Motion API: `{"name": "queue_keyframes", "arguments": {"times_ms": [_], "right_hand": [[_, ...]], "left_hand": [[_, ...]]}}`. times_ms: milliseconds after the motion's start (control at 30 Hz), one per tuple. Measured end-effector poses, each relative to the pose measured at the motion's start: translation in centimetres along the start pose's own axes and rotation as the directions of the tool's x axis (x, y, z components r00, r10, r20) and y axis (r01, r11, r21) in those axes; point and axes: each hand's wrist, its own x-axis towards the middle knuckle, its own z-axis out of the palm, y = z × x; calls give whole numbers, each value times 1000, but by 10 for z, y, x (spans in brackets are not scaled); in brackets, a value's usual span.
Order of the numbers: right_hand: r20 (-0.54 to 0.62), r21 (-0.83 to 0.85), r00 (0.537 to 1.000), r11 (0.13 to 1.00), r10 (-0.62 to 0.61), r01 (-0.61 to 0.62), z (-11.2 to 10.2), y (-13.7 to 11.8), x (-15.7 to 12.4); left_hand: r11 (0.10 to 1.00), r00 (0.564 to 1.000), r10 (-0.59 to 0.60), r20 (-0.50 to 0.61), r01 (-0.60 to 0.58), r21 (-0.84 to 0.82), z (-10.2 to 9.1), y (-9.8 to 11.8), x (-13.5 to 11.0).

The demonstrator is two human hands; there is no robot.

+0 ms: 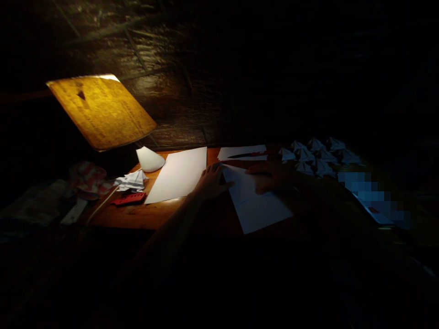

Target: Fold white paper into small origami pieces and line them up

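Dark room, with a rough wall (164, 91) barely catching the light. A yellow board (103, 109) glows at far left, above the wooden table (144, 214). Mid-table lies the sheet (260, 210), set at an angle. The left hand (212, 180) rests flat on its far left corner, fingers spread, gripping nothing. The right hand (270, 176) presses palm-down on its far edge, fingers stretched out, holding nothing. A blank page (178, 173) lies just left. Folded papers (318, 155) cluster far right. A small lamp (150, 159) sits left.
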Motion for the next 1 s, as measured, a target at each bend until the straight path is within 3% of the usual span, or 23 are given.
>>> {"name": "queue_keyframes", "arguments": {"times_ms": [633,1000], "right_hand": [[1,-4,1000,1000,19,-19,0,-2,-2],[14,-22,1000,999,26,-25,-2,-5,-1]], "left_hand": [[1000,1000,-13,17,13,28,-1,0,1],[999,999,36,2,-36,19,2,-9,2]]}}
